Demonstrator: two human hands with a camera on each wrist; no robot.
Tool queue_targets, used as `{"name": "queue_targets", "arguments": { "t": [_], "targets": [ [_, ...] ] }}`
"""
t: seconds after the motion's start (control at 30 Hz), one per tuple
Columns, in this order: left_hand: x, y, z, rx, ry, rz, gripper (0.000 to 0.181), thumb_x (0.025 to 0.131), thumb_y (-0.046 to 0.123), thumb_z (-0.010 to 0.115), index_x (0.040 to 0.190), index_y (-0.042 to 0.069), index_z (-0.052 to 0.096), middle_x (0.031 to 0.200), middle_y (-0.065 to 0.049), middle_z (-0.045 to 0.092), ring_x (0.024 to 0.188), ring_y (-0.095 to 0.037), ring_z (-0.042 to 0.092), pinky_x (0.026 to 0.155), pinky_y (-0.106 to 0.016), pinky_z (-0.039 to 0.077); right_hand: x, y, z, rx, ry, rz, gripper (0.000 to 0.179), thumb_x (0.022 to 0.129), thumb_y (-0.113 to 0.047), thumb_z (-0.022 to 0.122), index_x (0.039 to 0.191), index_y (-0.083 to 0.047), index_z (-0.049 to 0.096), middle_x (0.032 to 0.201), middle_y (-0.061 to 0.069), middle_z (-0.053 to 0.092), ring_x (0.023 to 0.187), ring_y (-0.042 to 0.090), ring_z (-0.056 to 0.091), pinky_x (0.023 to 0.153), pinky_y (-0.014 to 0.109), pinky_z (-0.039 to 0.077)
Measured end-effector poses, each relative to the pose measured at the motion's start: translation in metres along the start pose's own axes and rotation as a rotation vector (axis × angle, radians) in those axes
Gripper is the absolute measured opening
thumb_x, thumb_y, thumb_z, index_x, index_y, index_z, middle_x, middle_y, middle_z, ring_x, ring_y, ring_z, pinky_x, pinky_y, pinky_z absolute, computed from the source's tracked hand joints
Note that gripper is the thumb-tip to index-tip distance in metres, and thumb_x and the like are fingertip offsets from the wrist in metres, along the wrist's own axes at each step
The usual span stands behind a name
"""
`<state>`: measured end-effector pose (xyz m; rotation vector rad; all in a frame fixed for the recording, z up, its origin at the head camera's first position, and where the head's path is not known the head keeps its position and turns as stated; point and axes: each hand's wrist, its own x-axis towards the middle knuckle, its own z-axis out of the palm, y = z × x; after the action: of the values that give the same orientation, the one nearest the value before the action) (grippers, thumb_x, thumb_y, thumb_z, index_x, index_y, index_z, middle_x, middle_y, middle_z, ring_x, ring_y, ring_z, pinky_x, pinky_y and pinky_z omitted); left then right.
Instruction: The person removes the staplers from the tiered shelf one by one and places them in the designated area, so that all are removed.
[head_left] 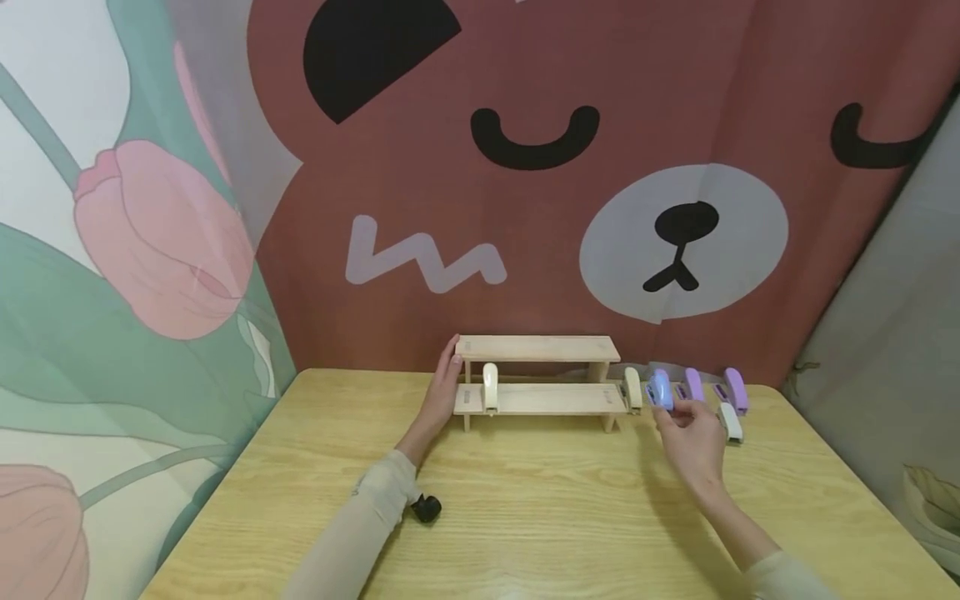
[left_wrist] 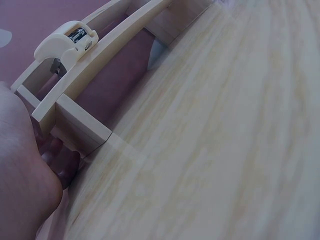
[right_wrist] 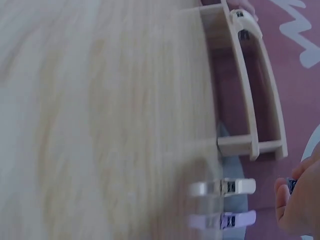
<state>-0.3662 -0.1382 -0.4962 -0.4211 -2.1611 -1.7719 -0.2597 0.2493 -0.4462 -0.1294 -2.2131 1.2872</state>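
Note:
My right hand (head_left: 692, 440) pinches a small light-blue stapler (head_left: 661, 389) at the right of the two-tier wooden rack (head_left: 555, 400). In the right wrist view, the right hand (right_wrist: 302, 200) mostly hides that stapler. My left hand (head_left: 441, 392) holds the rack's left end; in the left wrist view some fingers (left_wrist: 62, 157) show curled beside its leg. On the left of the lower tier stands a cream stapler (head_left: 490, 387). A pale yellow stapler (head_left: 633, 390) stands on the table just right of the rack.
Two purple staplers (head_left: 693, 385) stand farther right, with a white stapler (head_left: 730, 422) in front of them. All are on the wood-grain table (head_left: 525, 517). Close behind the rack hangs a curtain (head_left: 420, 317) with a bear print. A black object (head_left: 427, 508) sits by the left sleeve.

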Motion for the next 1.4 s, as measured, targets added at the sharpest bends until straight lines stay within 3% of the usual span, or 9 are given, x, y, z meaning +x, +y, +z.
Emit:
{"name": "queue_targets", "arguments": {
  "t": [0.17, 0.27, 0.4, 0.57, 0.73, 0.93, 1.1, 1.4],
  "targets": [
    [0.001, -0.001, 0.001, -0.007, -0.005, 0.007, 0.058, 0.109, 0.054, 0.032, 0.163, 0.035, 0.022, 0.166, 0.007, 0.020, 0.149, -0.029, 0.024, 0.116, -0.061, 0.020, 0.003, 0.019, -0.012, -0.067, 0.024, 0.004, 0.022, 0.090, -0.005, 0.073, 0.102, 0.012, 0.068, 0.082, 0.020, 0.069, 0.059, 0.001, 0.056, 0.049, 0.016, 0.045],
    [0.000, 0.004, 0.000, -0.014, -0.023, 0.005, 0.057, 0.111, 0.048, 0.031, 0.164, 0.031, 0.021, 0.167, 0.005, 0.018, 0.149, -0.030, 0.022, 0.116, -0.061, 0.018, 0.007, 0.031, -0.017, -0.111, 0.020, 0.022, 0.020, 0.088, -0.006, 0.074, 0.099, 0.011, 0.070, 0.083, 0.020, 0.068, 0.066, 0.013, 0.059, 0.055, 0.017, 0.043],
    [0.000, 0.003, 0.000, -0.016, -0.026, 0.004, 0.056, 0.111, 0.048, 0.031, 0.164, 0.031, 0.021, 0.167, 0.006, 0.018, 0.150, -0.030, 0.021, 0.117, -0.060, 0.018, 0.010, 0.047, -0.024, -0.138, -0.046, 0.100, 0.027, 0.090, -0.009, 0.073, 0.104, 0.014, 0.069, 0.082, 0.018, 0.069, 0.069, 0.021, 0.060, 0.056, 0.021, 0.045],
    [0.001, -0.001, 0.002, -0.013, -0.008, 0.000, 0.056, 0.109, 0.053, 0.032, 0.163, 0.037, 0.023, 0.165, 0.012, 0.021, 0.149, -0.025, 0.024, 0.116, -0.059, 0.020, 0.014, 0.058, -0.031, -0.143, -0.119, 0.189, 0.033, 0.092, -0.010, 0.070, 0.110, 0.018, 0.066, 0.078, 0.017, 0.070, 0.058, 0.013, 0.058, 0.046, 0.024, 0.048],
    [0.003, 0.000, 0.002, -0.014, 0.012, 0.013, 0.057, 0.109, 0.053, 0.032, 0.163, 0.035, 0.024, 0.165, 0.011, 0.022, 0.148, -0.026, 0.025, 0.116, -0.058, 0.021, 0.020, 0.065, -0.031, -0.209, -0.134, 0.152, 0.029, 0.089, -0.009, 0.069, 0.103, 0.017, 0.068, 0.081, 0.021, 0.069, 0.064, 0.022, 0.060, 0.048, 0.026, 0.048],
    [0.003, -0.002, 0.002, -0.030, 0.011, 0.020, 0.058, 0.109, 0.054, 0.032, 0.163, 0.034, 0.024, 0.165, 0.010, 0.022, 0.149, -0.026, 0.023, 0.117, -0.059, 0.020, 0.026, 0.071, -0.031, -0.284, -0.154, 0.098, 0.027, 0.087, -0.009, 0.072, 0.098, 0.016, 0.070, 0.088, 0.026, 0.069, 0.081, 0.039, 0.063, 0.059, 0.032, 0.047],
    [0.003, 0.002, 0.001, -0.033, 0.013, 0.016, 0.057, 0.109, 0.054, 0.032, 0.163, 0.035, 0.024, 0.166, 0.010, 0.021, 0.149, -0.024, 0.023, 0.118, -0.056, 0.019, 0.029, 0.073, -0.033, -0.313, -0.195, 0.083, 0.024, 0.085, -0.007, 0.072, 0.095, 0.015, 0.069, 0.084, 0.023, 0.068, 0.080, 0.038, 0.061, 0.060, 0.034, 0.047],
    [0.002, 0.002, 0.002, -0.059, 0.011, 0.040, 0.055, 0.112, 0.042, 0.033, 0.164, 0.024, 0.024, 0.167, -0.002, 0.020, 0.150, -0.032, 0.020, 0.117, -0.061, 0.017, 0.027, 0.073, -0.036, -0.331, -0.236, 0.080, 0.028, 0.084, -0.009, 0.073, 0.097, 0.015, 0.069, 0.087, 0.024, 0.067, 0.080, 0.036, 0.060, 0.061, 0.035, 0.046]
  ]
}}
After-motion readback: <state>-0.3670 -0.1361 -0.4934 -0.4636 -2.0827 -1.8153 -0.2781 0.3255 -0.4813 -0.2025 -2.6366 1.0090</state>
